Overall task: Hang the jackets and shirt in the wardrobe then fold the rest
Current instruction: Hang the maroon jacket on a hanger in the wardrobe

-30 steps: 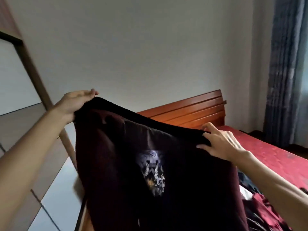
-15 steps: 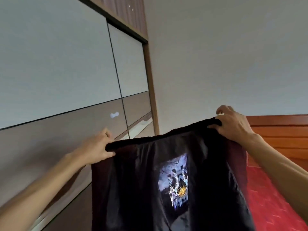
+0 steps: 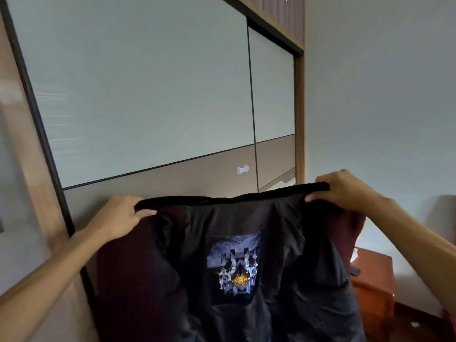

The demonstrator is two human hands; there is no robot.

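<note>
I hold a dark jacket spread open in front of me, its black lining facing me with a printed picture patch at the middle. My left hand grips the left end of its black collar. My right hand grips the right end, slightly higher. The jacket hangs down out of the bottom of the frame. Behind it stands the wardrobe with its sliding doors shut, pale panels above and brown panels below.
A small white handle sits on the wardrobe's brown panel just above the collar. A wooden frame post ends the wardrobe on the right, then plain wall. The reddish wooden bed headboard shows at lower right.
My view has swung left from the bed to the wardrobe doors. Both hands have kept their grip on the collar and now hold the jacket up level and spread wide.
</note>
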